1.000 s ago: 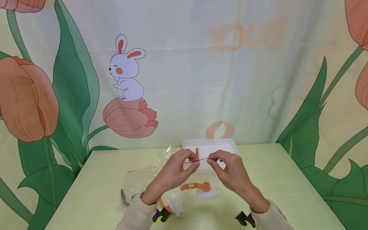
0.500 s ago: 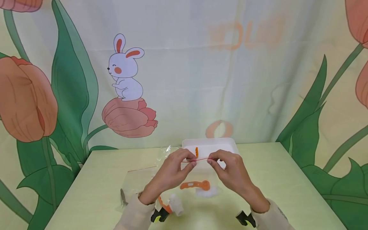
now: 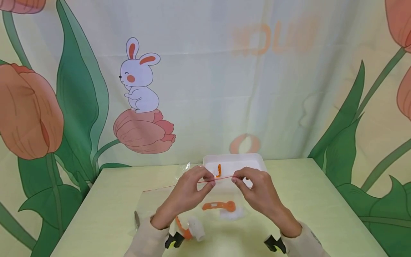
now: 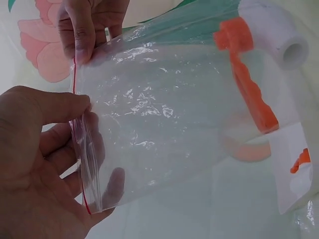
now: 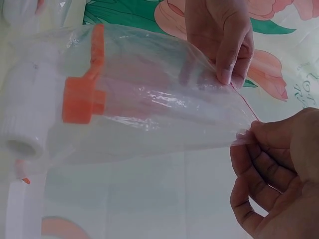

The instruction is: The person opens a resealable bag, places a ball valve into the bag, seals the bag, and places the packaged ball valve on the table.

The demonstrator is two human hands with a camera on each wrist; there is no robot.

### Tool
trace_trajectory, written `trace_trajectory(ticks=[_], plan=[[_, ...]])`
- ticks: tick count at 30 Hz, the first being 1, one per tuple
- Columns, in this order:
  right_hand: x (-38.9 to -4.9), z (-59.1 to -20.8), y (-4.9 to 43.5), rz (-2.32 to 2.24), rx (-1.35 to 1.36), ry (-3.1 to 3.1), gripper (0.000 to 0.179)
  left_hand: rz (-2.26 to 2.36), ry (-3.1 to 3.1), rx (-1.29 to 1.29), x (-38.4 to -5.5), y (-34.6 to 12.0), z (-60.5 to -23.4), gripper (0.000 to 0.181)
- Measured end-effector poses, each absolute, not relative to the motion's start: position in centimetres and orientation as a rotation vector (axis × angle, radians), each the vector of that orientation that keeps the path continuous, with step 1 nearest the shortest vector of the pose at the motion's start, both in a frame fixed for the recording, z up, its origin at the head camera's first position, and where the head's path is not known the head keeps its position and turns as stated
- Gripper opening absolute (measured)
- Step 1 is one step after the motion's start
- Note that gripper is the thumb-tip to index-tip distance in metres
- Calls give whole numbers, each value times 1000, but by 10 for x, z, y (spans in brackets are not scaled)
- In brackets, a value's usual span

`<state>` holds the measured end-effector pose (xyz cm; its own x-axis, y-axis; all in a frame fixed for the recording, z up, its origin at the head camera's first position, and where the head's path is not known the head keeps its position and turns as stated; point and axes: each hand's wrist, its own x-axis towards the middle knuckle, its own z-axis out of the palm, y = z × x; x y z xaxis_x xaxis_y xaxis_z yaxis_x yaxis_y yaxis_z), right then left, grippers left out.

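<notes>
Between both hands hangs a clear zip bag (image 4: 149, 124) with a red strip along its top edge. In the head view, my left hand (image 3: 189, 187) pinches this edge between thumb and fingers. My right hand (image 3: 259, 189) pinches the same edge farther right, and a short stretch of red strip spans the gap. A white plastic pipe valve (image 5: 30, 99) with an orange handle shows through the film at the bag's bottom; the left wrist view shows its orange handle (image 4: 249, 94) too.
Behind the hands stands a white tray (image 3: 257, 160) with an orange piece (image 3: 219, 169) in it. A second white valve (image 3: 196, 229) with an orange handle lies near the left wrist. Another clear red-strip bag (image 3: 152, 201) lies on the table (image 3: 321, 200) at left.
My left hand has slid leftward along the red strip, away from the right hand, so more of the strip shows between them. The right hand stays nearly in place.
</notes>
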<state>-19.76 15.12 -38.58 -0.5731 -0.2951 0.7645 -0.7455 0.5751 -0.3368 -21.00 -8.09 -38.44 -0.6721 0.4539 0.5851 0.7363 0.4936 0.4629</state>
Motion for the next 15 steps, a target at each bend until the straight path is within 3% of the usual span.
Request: trace_trajectory(ticks=[15], plan=[[-196,-385,153,878,802,-2149,6,-1044,-2380,-953,-209,-88,-385,7]])
